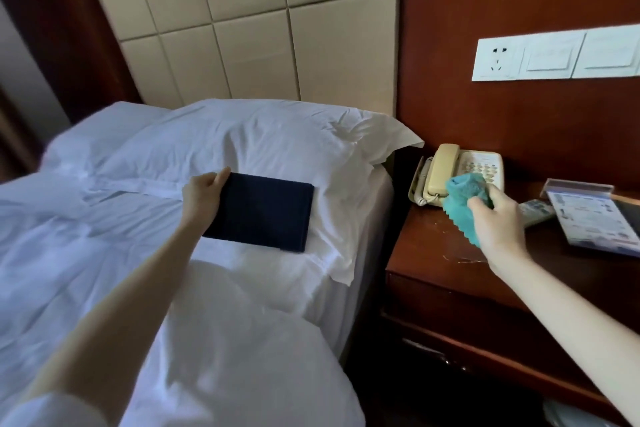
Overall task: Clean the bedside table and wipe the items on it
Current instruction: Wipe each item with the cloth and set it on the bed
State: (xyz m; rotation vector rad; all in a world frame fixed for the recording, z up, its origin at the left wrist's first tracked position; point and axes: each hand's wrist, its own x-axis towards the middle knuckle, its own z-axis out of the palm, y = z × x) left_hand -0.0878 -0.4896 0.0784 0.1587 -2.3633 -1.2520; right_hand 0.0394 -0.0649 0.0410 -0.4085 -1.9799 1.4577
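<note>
My left hand [202, 194] grips the left edge of a flat dark blue folder [263, 213] that lies on the white pillow [277, 142] of the bed. My right hand [498, 222] is closed on a bunched teal cloth [465, 198], held just above the dark wooden bedside table [440, 253]. A cream telephone [453, 170] stands at the table's back left, right behind the cloth. A clear stand with a printed card [595, 215] leans at the table's right, and a remote control [538, 210] lies partly hidden behind my right hand.
The bed with its white duvet [104, 253] fills the left side. A padded headboard [259, 21] rises behind the pillow. A white socket and switch panel [554, 55] is on the wooden wall above the table. The table has a drawer front [467, 322] below.
</note>
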